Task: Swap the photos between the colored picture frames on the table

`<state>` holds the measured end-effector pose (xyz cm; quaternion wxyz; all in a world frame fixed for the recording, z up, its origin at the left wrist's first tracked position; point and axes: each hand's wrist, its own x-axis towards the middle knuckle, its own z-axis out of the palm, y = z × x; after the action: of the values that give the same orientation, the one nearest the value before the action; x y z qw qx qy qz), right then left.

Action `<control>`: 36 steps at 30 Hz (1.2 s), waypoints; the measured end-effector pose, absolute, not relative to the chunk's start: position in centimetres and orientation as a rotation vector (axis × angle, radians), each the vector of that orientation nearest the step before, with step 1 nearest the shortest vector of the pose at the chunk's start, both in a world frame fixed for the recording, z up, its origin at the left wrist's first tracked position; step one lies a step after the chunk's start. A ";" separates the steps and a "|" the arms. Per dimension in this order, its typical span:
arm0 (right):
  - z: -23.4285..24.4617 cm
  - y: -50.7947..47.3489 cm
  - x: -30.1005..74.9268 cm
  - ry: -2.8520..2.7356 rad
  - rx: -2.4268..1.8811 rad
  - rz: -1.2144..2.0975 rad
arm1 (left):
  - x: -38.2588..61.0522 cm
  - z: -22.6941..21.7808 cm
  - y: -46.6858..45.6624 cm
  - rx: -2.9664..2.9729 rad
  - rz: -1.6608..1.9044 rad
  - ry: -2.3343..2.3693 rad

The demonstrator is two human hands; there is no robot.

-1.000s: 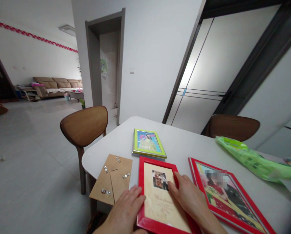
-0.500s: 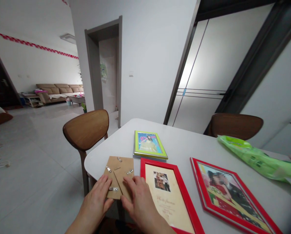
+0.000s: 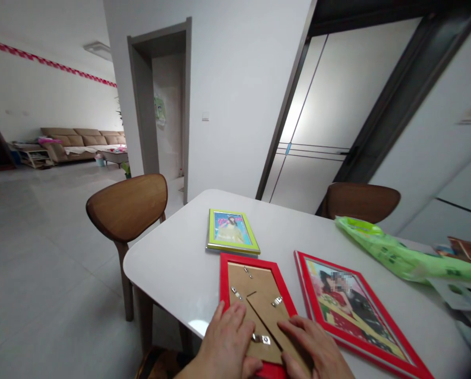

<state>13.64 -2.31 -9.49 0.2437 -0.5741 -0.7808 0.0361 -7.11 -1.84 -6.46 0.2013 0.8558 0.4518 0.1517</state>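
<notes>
My left hand (image 3: 229,337) and my right hand (image 3: 316,345) grip the near part of a brown picture-frame backing board (image 3: 254,310), fingers on top and thumbs at its near edge. Several metal clips and a dark slit show on the board. It lies over the opening of a red picture frame (image 3: 224,276), hiding the cream sheet; whether it sits flush I cannot tell. Beyond is a lime-green framed picture (image 3: 232,231). To the right lies a second red framed picture (image 3: 353,310), face up.
The white table (image 3: 172,263) has a rounded far-left corner. A green plastic bag (image 3: 401,258) lies at the right. Wooden chairs stand at the left (image 3: 130,205) and at the far side (image 3: 361,201).
Both hands have carried the backing board from the table's left edge rightward onto the red frame, covering its cream sheet. The camera view has turned slightly right.
</notes>
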 end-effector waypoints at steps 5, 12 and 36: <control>-10.2 -1.8 13.2 -2.151 -1.538 0.034 | -7.8 -6.3 -1.7 2.398 0.392 1.270; -10.3 -1.1 12.0 -2.077 -1.552 0.033 | -8.2 -4.8 -1.7 2.384 0.294 1.296; -7.8 2.6 11.5 -2.221 -1.724 0.086 | -8.9 -6.5 -1.6 2.372 0.291 1.274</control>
<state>11.54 2.62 -7.84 0.1636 -0.6045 -0.7790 0.0302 -8.89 -1.60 -6.47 0.2150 0.8554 0.4594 0.1051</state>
